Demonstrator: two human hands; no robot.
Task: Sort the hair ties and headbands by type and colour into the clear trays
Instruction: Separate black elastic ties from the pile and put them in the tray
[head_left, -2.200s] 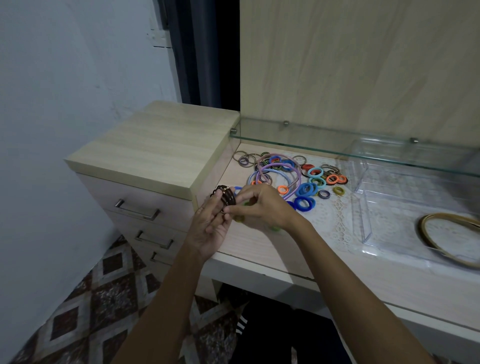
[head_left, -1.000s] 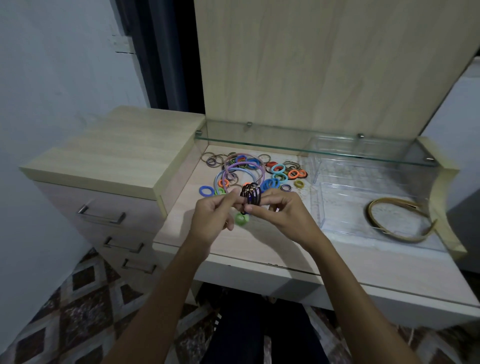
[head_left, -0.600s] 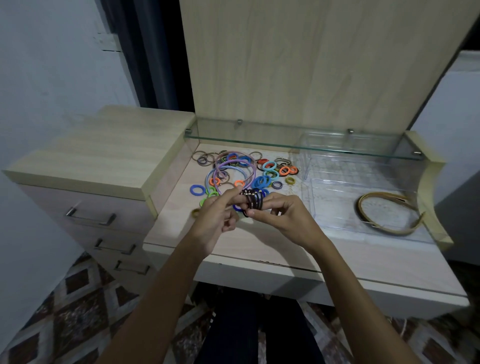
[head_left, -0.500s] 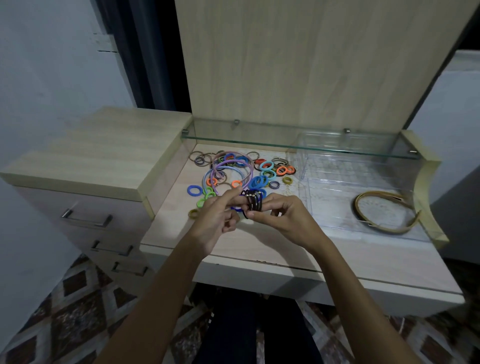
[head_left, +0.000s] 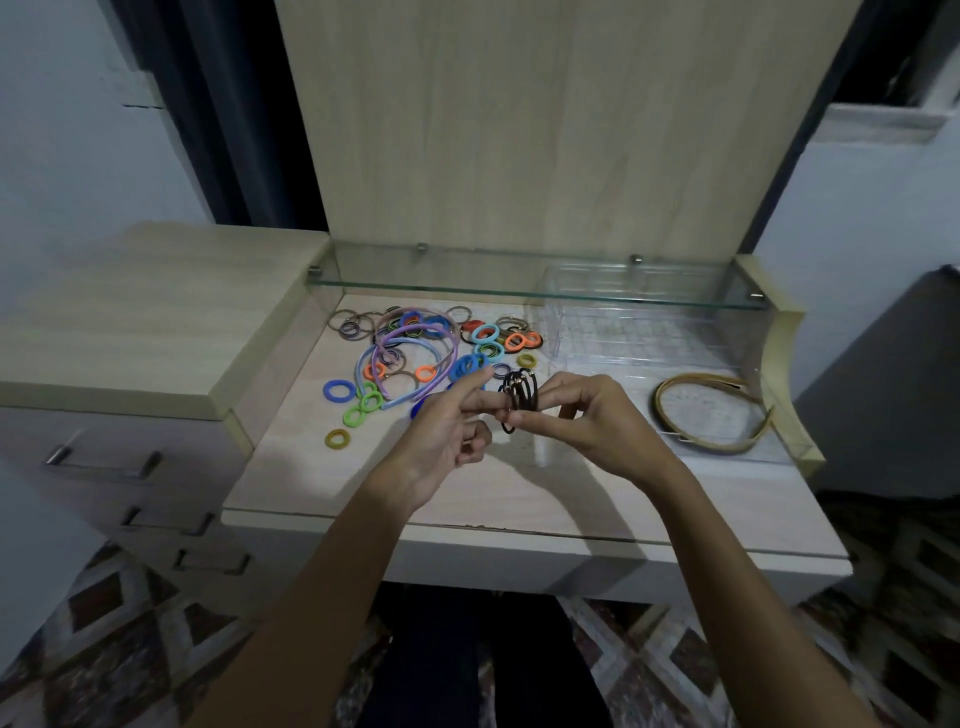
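Black ties (head_left: 519, 396) pinched by right hand (head_left: 592, 423) & left hand (head_left: 447, 431); 1 gold headband (head_left: 711, 410) in tray (head_left: 789, 441) right of right hand; coloured pile (head_left: 415, 358) beyond left hand unsorted, est. early.

Black hair ties (head_left: 519, 397) with gold beads in my fingers (head_left: 524, 423), purple headband (head_left: 415, 338), tan headband (head_left: 711, 410), pale woodgrain counter (head_left: 332, 478), brown diamond-patterned floor (head_left: 104, 649)

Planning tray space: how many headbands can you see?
3: a gold headband in the clear tray at right; a purple headband and a blue headband overlapping in the loose pile. More may be hidden there.
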